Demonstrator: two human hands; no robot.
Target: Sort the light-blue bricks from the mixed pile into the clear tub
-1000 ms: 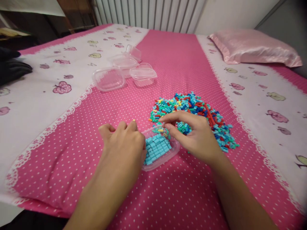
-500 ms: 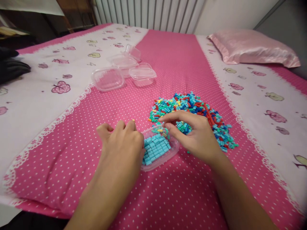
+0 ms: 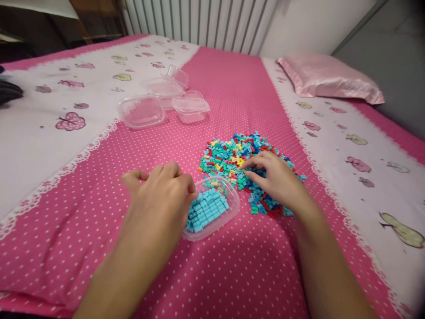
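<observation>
A clear plastic container (image 3: 234,204) stands on the bed with light blue toy bricks (image 3: 208,208) packed in tight rows inside it. My left hand (image 3: 159,199) is at its left side, fingers curled and closed on the edge; the fingertips are partly hidden. To the right of the container lies a loose heap of small building bricks (image 3: 219,155) in blue, green, red and yellow. Over the heap is my right hand (image 3: 274,179), palm down, thumb and index finger slightly apart at the bricks. I see nothing held between them.
Several clear plastic containers (image 3: 142,113) are grouped farther back on the pink dotted bedsheet (image 3: 229,79). A pink satin pillow (image 3: 328,77) lies at the back right. Beyond the bed's far edge is a white radiator (image 3: 199,24). Something black (image 3: 9,92) rests at the left edge.
My right hand has moved from above the container's far right rim to the brick heap, its fingers now a little apart. My left hand stays by the container. The view has shifted slightly.
</observation>
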